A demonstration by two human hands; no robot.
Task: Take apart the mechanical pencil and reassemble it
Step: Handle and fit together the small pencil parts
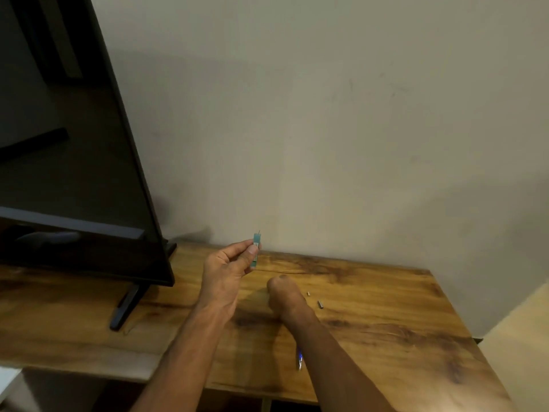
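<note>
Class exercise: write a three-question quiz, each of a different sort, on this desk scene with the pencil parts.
1. True or false: the left hand holds the green lead case upright above the desk.
2. How many small metal parts lie right of the right hand?
3. The blue pencil piece lies: A) beside the right forearm, B) under the screen, C) in the left hand.

Key: 1 true; 2 two; 3 A.
</note>
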